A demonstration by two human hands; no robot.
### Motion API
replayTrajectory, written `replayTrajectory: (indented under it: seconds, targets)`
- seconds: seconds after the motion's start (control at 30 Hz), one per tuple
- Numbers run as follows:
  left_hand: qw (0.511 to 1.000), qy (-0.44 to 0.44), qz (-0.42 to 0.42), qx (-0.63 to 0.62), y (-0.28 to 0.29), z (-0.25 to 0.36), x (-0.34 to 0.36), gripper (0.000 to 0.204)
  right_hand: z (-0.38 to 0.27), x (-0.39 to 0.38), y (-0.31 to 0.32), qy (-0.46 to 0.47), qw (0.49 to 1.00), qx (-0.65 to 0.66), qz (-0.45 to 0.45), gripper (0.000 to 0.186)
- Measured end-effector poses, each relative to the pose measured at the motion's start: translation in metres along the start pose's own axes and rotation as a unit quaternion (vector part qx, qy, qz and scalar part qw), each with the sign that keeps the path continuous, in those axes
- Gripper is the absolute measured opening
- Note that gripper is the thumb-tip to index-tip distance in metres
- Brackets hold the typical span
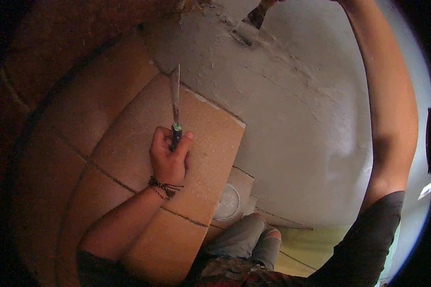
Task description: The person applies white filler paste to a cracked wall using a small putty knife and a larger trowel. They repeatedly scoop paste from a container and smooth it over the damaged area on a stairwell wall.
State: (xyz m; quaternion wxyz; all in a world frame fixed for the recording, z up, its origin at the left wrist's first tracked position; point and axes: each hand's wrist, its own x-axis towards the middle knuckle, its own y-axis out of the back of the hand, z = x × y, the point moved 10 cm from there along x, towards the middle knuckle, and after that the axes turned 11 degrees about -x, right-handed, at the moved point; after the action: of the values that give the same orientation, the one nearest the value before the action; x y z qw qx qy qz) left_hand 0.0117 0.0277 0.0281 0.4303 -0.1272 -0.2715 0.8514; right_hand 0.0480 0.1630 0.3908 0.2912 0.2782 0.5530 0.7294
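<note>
My left hand [171,153] is closed around the dark handle of a putty knife [175,93]. Its narrow blade points up, seen nearly edge-on, in front of brown tiles. At the upper right, my right forearm [390,86] reaches up toward the top edge. Only a bit of my right hand [274,1] shows there, by a wider scraper [252,26]; most of its grip is cut off by the frame. The scraper's blade lies at the grey plastered surface [292,115], among rough ridges of plaster.
Large brown tiles [129,119] with dark joints cover the left side, ending in a chipped edge along the plaster. A round whitish object [227,203] sits low near my knees [242,237]. Yellow-green material [316,244] shows at the lower right.
</note>
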Motion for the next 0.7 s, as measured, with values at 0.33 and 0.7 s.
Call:
replayTrajectory:
  seconds: [0.33,0.7]
  targets:
    - [0.999,-0.007,0.005,0.039,0.002,0.002,0.001,0.03,0.005,0.014,0.014,0.021,0.999,0.031,0.035,0.022]
    - [1.0,0.009,-0.019,-0.002,-0.008,-0.004,0.002,0.03,-0.007,-0.022,0.059,0.039,0.991,-0.027,0.123,0.021]
